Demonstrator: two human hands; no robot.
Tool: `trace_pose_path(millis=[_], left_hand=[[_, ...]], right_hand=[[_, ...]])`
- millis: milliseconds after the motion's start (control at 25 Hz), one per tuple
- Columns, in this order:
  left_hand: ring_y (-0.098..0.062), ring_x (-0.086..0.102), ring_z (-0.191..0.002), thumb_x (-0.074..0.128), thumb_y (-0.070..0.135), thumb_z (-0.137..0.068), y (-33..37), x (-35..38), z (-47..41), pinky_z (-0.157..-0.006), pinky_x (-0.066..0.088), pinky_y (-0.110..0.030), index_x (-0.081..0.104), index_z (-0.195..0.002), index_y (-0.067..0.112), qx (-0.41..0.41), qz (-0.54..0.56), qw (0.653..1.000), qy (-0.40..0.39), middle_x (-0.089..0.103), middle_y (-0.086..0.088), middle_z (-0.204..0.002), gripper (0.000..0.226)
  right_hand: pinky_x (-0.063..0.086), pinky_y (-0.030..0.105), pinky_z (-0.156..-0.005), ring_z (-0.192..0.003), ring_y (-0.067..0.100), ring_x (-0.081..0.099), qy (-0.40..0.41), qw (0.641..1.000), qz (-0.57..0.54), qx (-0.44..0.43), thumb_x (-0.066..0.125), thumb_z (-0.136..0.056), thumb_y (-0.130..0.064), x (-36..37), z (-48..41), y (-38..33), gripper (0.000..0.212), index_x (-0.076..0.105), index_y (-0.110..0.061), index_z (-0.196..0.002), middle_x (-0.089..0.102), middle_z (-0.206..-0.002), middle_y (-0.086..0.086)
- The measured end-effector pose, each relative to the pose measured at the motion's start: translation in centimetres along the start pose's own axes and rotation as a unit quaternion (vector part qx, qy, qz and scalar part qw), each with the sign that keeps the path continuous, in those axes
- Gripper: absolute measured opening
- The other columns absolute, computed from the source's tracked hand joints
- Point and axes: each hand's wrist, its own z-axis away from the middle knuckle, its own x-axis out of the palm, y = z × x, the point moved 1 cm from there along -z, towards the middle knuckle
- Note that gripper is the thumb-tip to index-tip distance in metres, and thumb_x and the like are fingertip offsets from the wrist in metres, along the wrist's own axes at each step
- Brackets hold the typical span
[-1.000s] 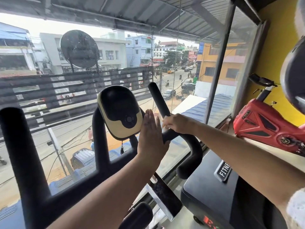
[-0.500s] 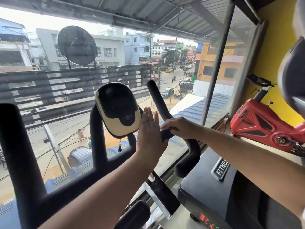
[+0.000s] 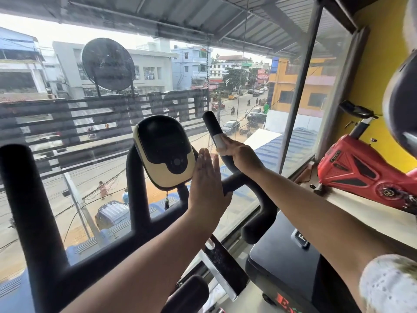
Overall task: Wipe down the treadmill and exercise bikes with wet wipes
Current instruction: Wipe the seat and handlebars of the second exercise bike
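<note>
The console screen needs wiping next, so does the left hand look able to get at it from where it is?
Probably yes. The left hand is open and flat right beside the console, with nothing between them. But the wet wipe is under the right hand on the handlebar, so the left has no wipe.

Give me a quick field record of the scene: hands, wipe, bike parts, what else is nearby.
right hand: on the bike's right handlebar, pressing a white wipe against it
left hand: flat and open, held upright beside the console; holds nothing
console: black and cream, between the handlebar uprights
left handlebar: untouched
red bike: on the ledge at right, against the yellow wall
treadmill: black, low right, below the right arm
window: straight ahead, street beyond
</note>
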Motion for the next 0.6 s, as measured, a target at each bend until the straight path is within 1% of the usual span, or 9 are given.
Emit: trace_pose_path(millis=[120, 200, 280, 360, 400, 440, 520, 560, 600], left_hand=[[-0.044, -0.01, -0.148, 0.019, 0.061, -0.1, -0.2, -0.1, 0.0, -0.117, -0.014, -0.048, -0.014, -0.15, -0.007, -0.001, -0.002, 1.0, -0.001, -0.011, -0.036, -0.156, 0.091], [-0.044, -0.009, -0.148, 0.018, 0.061, -0.099, -0.2, 0.0, 0.0, -0.118, -0.012, -0.049, -0.013, -0.15, -0.007, -0.001, -0.007, 1.0, 0.001, -0.01, -0.036, -0.156, 0.09], [-0.044, -0.008, -0.148, 0.018, 0.061, -0.1, -0.2, 0.0, 0.0, -0.118, -0.011, -0.048, -0.012, -0.151, -0.006, -0.006, -0.005, 1.0, -0.004, -0.009, -0.036, -0.156, 0.089], [-0.044, -0.007, -0.148, 0.018, 0.061, -0.1, -0.1, -0.2, 0.1, -0.119, -0.01, -0.048, -0.01, -0.151, -0.006, -0.003, -0.011, 1.0, -0.009, -0.007, -0.036, -0.156, 0.089], [-0.043, -0.007, -0.148, 0.018, 0.061, -0.1, -0.1, -0.3, 0.2, -0.119, -0.01, -0.048, -0.009, -0.151, -0.005, 0.0, -0.015, 1.0, -0.014, -0.006, -0.035, -0.157, 0.088], [-0.043, -0.006, -0.149, 0.018, 0.06, -0.1, -0.1, -0.5, 0.3, -0.119, -0.009, -0.047, -0.007, -0.152, -0.005, 0.005, -0.016, 1.0, -0.019, -0.004, -0.034, -0.157, 0.087], [-0.041, -0.004, -0.15, 0.02, 0.058, -0.101, -0.1, -0.5, 0.6, -0.12, -0.007, -0.046, -0.003, -0.153, -0.002, 0.018, -0.009, 1.0, -0.024, -0.001, -0.031, -0.159, 0.083], [-0.039, -0.003, -0.15, 0.021, 0.056, -0.102, -0.2, -0.4, 0.7, -0.121, -0.005, -0.046, -0.001, -0.154, -0.001, 0.028, -0.003, 0.999, -0.024, 0.0, -0.029, -0.16, 0.08], [-0.038, -0.003, -0.15, 0.023, 0.053, -0.103, -0.3, -0.4, 1.1, -0.122, -0.003, -0.045, 0.0, -0.155, 0.001, 0.04, 0.003, 0.999, -0.03, -0.001, -0.027, -0.16, 0.077]], right_hand=[[0.028, 0.024, -0.115, -0.132, 0.011, 0.042, -0.028, 0.999, 0.031, -0.028, 0.048, -0.096, 0.0, -0.7, 3.3, 2.0, 0.039, 0.063, -0.019, -0.126, 0.043, -0.145, -0.004], [0.024, 0.019, -0.115, -0.132, 0.011, 0.043, -0.027, 0.999, 0.03, -0.003, 0.048, -0.094, 0.003, -0.8, 5.4, 2.3, 0.044, 0.06, -0.021, -0.129, 0.046, -0.142, -0.004], [0.025, 0.02, -0.114, -0.133, 0.016, 0.045, -0.001, 0.998, 0.051, 0.036, 0.051, -0.092, 0.003, -0.3, 6.8, 2.1, 0.048, 0.057, -0.021, -0.133, 0.048, -0.142, -0.001], [0.034, 0.028, -0.111, -0.129, 0.025, 0.05, 0.03, 0.989, 0.119, 0.085, 0.052, -0.09, 0.004, 0.5, 8.1, 0.7, 0.052, 0.053, -0.018, -0.137, 0.05, -0.142, 0.005], [0.041, 0.034, -0.106, -0.123, 0.028, 0.055, 0.049, 0.981, 0.154, 0.105, 0.05, -0.09, 0.003, 0.7, 8.6, -0.3, 0.052, 0.052, -0.018, -0.137, 0.053, -0.14, 0.006], [0.046, 0.037, -0.099, -0.117, 0.03, 0.059, 0.07, 0.976, 0.178, 0.105, 0.05, -0.09, 0.002, 0.7, 9.2, -1.4, 0.05, 0.054, -0.018, -0.136, 0.057, -0.136, 0.006], [0.053, 0.037, -0.088, -0.104, 0.03, 0.066, 0.109, 0.978, 0.168, 0.053, 0.051, -0.09, -0.002, 0.7, 10.2, -3.2, 0.042, 0.064, -0.02, -0.125, 0.065, -0.124, 0.001], [0.054, 0.035, -0.086, -0.101, 0.026, 0.068, 0.123, 0.982, 0.143, 0.031, 0.052, -0.091, -0.004, 0.5, 10.4, -3.6, 0.038, 0.067, -0.023, -0.12, 0.068, -0.119, -0.001], [0.055, 0.034, -0.087, -0.1, 0.023, 0.068, 0.126, 0.986, 0.108, 0.03, 0.053, -0.093, -0.007, 0.0, 10.4, -3.6, 0.034, 0.069, -0.025, -0.117, 0.069, -0.116, -0.003]])
